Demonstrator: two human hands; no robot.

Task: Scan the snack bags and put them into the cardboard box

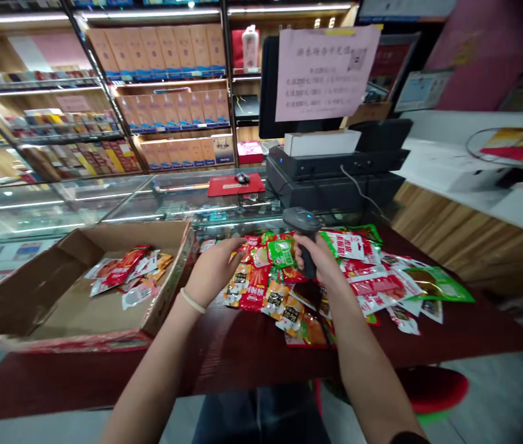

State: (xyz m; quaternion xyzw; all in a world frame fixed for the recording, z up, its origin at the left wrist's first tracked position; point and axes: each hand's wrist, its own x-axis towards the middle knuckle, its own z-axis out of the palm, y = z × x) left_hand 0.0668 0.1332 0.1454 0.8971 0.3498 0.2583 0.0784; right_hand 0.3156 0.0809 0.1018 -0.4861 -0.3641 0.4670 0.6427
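My right hand (317, 259) is wrapped around the handle of a black barcode scanner (301, 220), its head up over a pile of snack packets. My left hand (215, 265), with a pale band on the wrist, reaches to the pile's left edge. Its fingers are stretched out close to a red packet (253, 290); whether they touch it I cannot tell. A green packet (282, 253) lies between the two hands. Orange packets (276, 297) lie along the front of the pile, and red and white packets (382, 285) spread out on the right.
An open cardboard box (81, 336) with several packets inside stands on the left of the dark red table (243, 364). Behind are a glass counter (123, 203), a red mouse pad (224, 186) and a monitor (268, 92) bearing a pink sign. A red stool (437, 388) is below the table.
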